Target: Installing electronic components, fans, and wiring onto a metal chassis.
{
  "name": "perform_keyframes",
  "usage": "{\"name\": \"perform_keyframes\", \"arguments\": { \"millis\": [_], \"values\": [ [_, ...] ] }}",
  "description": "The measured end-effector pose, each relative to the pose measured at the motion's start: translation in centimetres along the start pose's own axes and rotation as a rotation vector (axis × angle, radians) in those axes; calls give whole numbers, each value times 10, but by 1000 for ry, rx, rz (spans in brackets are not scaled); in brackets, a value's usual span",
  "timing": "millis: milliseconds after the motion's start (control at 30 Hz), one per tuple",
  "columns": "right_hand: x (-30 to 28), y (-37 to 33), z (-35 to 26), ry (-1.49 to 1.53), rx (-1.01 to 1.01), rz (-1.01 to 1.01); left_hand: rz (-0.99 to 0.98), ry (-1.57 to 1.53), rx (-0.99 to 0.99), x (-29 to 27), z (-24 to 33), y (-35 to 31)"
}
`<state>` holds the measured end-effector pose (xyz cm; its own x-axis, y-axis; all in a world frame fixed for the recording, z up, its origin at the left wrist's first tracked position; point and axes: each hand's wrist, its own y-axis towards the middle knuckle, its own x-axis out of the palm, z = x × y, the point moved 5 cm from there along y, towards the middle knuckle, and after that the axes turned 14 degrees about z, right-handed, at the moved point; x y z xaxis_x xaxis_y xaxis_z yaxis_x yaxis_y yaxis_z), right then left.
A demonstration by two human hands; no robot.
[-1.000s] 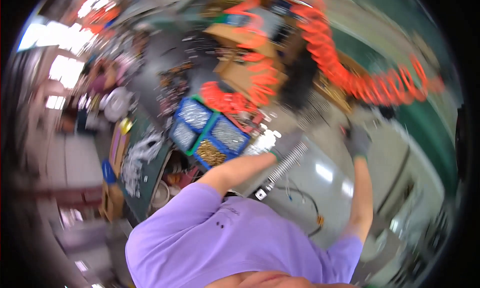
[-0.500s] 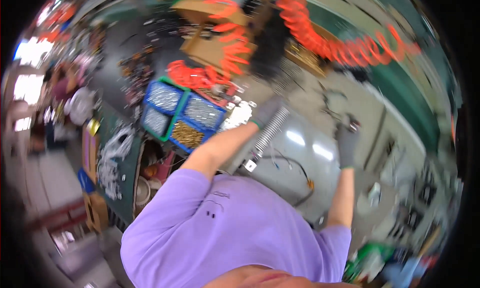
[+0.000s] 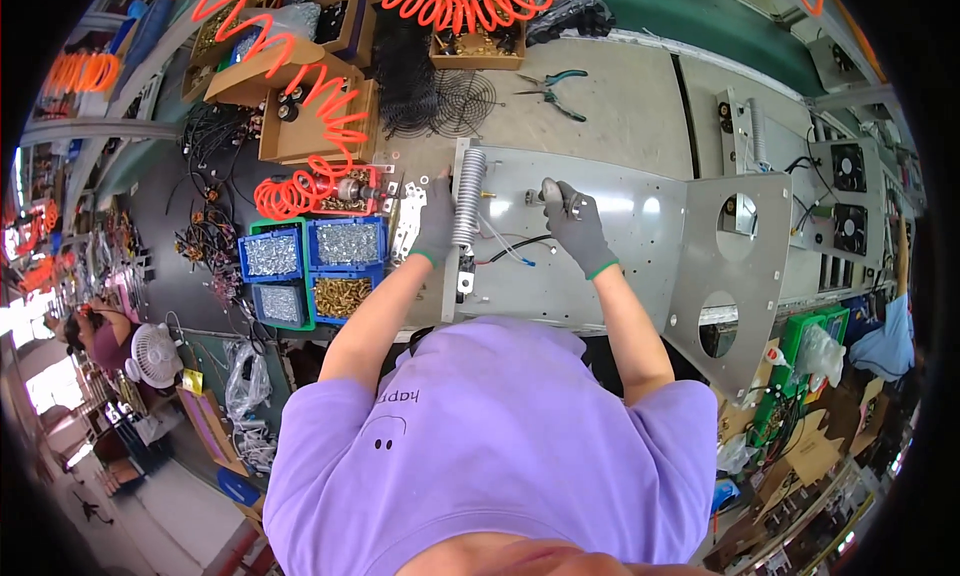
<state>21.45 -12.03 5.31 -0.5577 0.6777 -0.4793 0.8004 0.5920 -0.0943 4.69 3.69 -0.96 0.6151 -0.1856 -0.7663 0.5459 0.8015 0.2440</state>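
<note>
Between the person's left hand point(image 3: 434, 218) and right hand point(image 3: 580, 234), the ribbed metal coil point(image 3: 468, 198) and loose wires point(image 3: 520, 244) obstruct passage. Rightward, the flat sheet-metal panel point(image 3: 632, 244) offers open room up to the upright plate with round cutouts point(image 3: 713, 264). Beyond its far edge, pliers point(image 3: 549, 90) interrupt otherwise bare benchtop point(image 3: 630, 106).

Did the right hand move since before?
Yes: the right hand has moved away from the pliers, toward the purple shirt, and is now over the metal panel.
</note>
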Motion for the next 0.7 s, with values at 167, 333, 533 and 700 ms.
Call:
{"name": "perform_keyframes", "arguments": {
  "millis": [167,333,533,700],
  "values": [
    [23,-10,-22,279,185,-57,-81,-74,-43,4,-21,-15],
    [48,-5,-32,339,83,-4,30,-58,-16,8,-18,-10],
    [60,5,-61,102,-246,23,-129,-88,-33,-2,-15,-14],
    [76,-21,-39,-71,-598,143,-327,57,-194,-6,-3,-20]
  ]
}}
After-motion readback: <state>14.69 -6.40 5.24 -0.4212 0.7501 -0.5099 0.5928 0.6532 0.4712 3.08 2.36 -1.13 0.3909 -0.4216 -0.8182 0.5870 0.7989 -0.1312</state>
